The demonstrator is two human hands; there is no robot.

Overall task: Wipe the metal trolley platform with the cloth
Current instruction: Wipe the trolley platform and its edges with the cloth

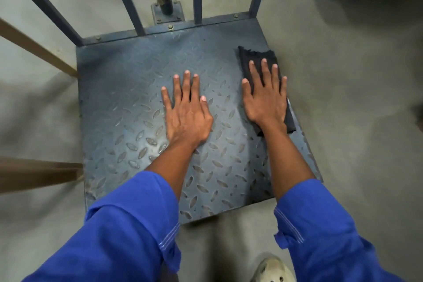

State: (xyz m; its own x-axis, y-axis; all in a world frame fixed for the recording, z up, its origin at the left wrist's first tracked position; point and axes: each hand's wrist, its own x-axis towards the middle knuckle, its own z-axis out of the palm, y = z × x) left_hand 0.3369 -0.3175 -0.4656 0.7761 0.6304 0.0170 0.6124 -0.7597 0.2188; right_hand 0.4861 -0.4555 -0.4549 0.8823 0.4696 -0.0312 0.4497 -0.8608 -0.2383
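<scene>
Half the cloth hidden

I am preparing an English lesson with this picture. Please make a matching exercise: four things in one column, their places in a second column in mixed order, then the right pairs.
1. left hand
2. right hand
3. black cloth
4. pale shoe

a. on the floor, off the trolley platform
b. flat on the bare platform
c. at the platform's right edge, under a hand
d. flat on top of the cloth

Pairs: 1-b, 2-d, 3-c, 4-a.
</scene>
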